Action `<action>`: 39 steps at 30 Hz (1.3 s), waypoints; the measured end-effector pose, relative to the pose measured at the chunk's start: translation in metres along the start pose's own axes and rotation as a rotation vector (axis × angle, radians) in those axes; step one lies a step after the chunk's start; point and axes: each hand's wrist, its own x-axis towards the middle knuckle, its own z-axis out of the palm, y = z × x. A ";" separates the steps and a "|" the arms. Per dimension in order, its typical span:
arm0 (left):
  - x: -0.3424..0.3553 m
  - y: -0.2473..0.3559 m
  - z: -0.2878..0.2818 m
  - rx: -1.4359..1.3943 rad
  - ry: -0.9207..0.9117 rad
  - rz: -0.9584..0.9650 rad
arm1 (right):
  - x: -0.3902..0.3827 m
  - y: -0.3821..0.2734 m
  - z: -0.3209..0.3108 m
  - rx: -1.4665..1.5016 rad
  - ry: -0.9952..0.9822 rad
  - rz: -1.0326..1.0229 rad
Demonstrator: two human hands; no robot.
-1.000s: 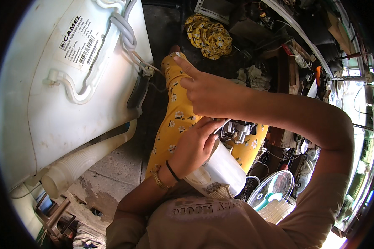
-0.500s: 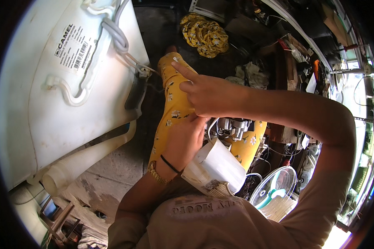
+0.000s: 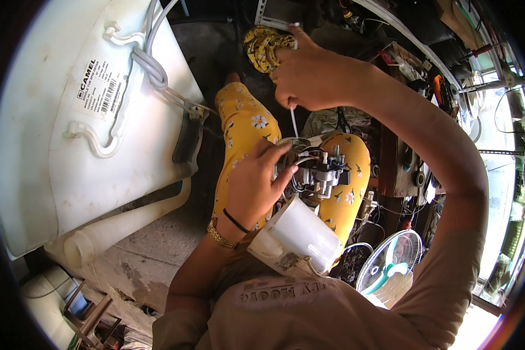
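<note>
Between my thighs sits a silver metal motor assembly (image 3: 325,177) with several thin wires at its left side. Fingers and thumb of my left hand (image 3: 255,182) close around that wired side. Farther off, my right hand (image 3: 309,76) is closed on a thin white cord (image 3: 294,121), stretched taut up from the assembly; its index finger sticks out. Nearer my body a white plastic housing (image 3: 300,233), shaped like an open cylinder, lies tilted in my lap against my shirt. The far end of the cord is hidden in my right fist.
A large white plastic tub (image 3: 46,157) with grey hoses stands at my left, a ribbed drain pipe (image 3: 122,224) below it. Bunched yellow floral cloth (image 3: 262,49) lies ahead. At right are a caged fan (image 3: 391,262) and cluttered shelving (image 3: 411,169).
My right hand has moved up and away from my left, with the white cord drawn out below it. My left hand now rests at the motor assembly, which shows more fully.
</note>
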 end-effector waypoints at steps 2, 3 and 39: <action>-0.005 -0.007 0.010 -0.085 -0.048 0.015 | -0.003 0.011 0.008 0.087 0.003 0.052; -0.006 -0.005 0.011 -0.092 -0.029 0.035 | -0.003 0.012 0.013 0.100 -0.015 0.068; 0.002 -0.005 0.020 -0.287 0.010 -0.141 | -0.002 0.031 0.059 0.401 -0.094 0.123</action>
